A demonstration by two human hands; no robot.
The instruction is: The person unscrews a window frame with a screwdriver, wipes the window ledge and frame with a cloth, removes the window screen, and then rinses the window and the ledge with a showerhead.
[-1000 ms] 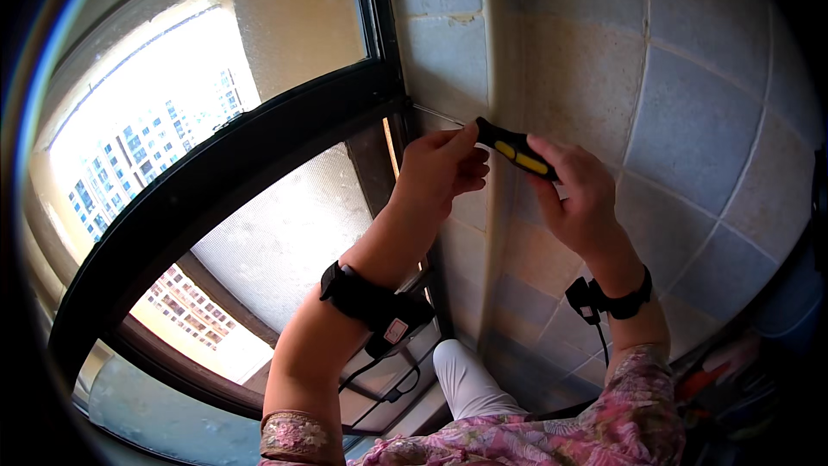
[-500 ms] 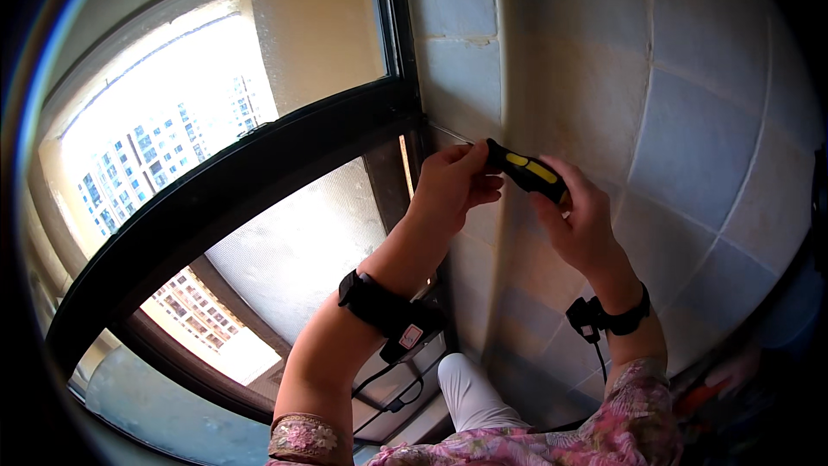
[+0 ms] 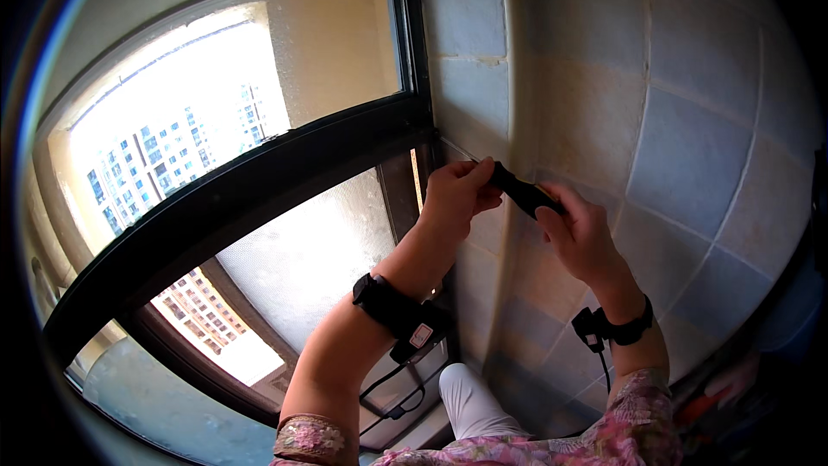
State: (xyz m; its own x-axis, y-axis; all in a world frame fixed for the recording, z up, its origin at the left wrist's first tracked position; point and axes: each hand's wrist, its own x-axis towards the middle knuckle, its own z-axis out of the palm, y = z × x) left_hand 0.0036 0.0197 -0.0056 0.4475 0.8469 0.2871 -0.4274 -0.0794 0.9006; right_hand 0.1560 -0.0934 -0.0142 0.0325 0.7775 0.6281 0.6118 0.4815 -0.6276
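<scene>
A screwdriver [image 3: 518, 191] with a black handle slants between my two hands, its thin shank pointing up and left to the dark window frame [image 3: 285, 164]. Where the tip meets the frame is too small to make out. My left hand [image 3: 454, 194] pinches the screwdriver around the front of the handle and the shank, thumb and forefinger together. Around the rear end of the handle, the fingers and thumb of my right hand [image 3: 576, 226] are closed. Black straps with small boxes sit on both my forearms.
A tiled wall [image 3: 686, 151] rises close on the right, with a raised corner strip [image 3: 517, 78] beside the window. Below the frame's crossbar is a mesh screen [image 3: 310, 229]. A cable [image 3: 384, 401] hangs by my left forearm, and my knee [image 3: 473, 401] is below.
The screwdriver handle has turned about its length: its yellow patches faced up before and now mostly black shows. The whole view has shifted slightly, with the window and hands lower in it.
</scene>
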